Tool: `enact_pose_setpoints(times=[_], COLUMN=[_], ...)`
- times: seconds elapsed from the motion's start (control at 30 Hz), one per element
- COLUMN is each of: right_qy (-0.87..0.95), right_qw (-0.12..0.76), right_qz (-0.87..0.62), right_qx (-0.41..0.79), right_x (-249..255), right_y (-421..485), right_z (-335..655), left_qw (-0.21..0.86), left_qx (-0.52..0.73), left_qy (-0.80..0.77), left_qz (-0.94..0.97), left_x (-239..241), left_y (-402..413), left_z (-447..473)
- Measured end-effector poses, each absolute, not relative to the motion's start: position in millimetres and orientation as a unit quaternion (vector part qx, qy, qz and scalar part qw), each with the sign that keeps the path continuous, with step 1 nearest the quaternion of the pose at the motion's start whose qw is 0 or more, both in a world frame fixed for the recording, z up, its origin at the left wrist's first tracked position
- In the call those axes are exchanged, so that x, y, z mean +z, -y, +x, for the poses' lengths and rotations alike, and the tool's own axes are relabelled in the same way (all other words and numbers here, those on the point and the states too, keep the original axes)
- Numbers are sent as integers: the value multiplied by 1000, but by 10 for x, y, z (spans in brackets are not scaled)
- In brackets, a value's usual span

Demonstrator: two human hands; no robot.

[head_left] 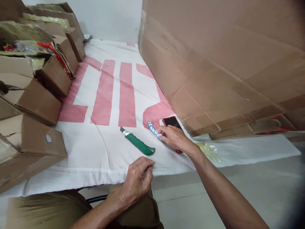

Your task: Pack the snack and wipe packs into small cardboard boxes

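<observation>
A curved strip of small blue-edged white stickers [153,129] lies on the cloth. My right hand [173,137] is closed over its near end, fingertips pinched on it. Beside and partly under that hand is a red-cased phone [172,121] with a dark screen. My left hand [139,175] rests at the table's front edge, its fingers curled together with nothing visible in them. Just beyond it lies a green utility knife [140,144], its blade out and pointing to the far left.
Several open cardboard boxes [39,98] with plastic bags inside line the left side. The nearest box carries a small blue-edged sticker [48,138]. A large carton [226,63] stands along the right, near a clear plastic bag [211,152]. A white and pink cloth [102,143] covers the table.
</observation>
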State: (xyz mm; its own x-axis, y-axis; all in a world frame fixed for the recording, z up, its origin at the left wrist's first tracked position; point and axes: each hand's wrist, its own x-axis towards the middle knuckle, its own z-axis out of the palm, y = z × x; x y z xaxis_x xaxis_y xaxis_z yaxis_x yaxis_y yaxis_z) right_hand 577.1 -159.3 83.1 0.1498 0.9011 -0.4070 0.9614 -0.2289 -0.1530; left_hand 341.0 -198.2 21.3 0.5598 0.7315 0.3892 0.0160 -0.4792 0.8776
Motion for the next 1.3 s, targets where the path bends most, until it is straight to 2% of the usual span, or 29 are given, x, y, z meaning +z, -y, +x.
enact_pose_setpoints(times=[0.2,0.33,0.5,0.67,0.93,1.3], right_qy=[-655,-659,-683,-693,-702,-635], right_qw=[57,50,80,90,52,-72], right_qz=[723,722,701,693,686,739], right_qx=[-209,-204,-188,-176,-184,-214], right_x=[835,874,903,872,867,879], right_y=[1625,1668,1696,1728,1834,1939], right_z=[5840,5877,5874,5889,5925,6143], left_qw=[362,295,253,205,259,250], left_qx=[371,242,77,-6,-111,-121], left_qy=[-277,-352,-318,-299,-294,-315], left_qz=[809,855,911,932,913,908], left_x=[587,661,634,654,781,851], left_y=[1589,998,528,389,222,317], left_z=[3552,3894,4295,4447,4578,4585])
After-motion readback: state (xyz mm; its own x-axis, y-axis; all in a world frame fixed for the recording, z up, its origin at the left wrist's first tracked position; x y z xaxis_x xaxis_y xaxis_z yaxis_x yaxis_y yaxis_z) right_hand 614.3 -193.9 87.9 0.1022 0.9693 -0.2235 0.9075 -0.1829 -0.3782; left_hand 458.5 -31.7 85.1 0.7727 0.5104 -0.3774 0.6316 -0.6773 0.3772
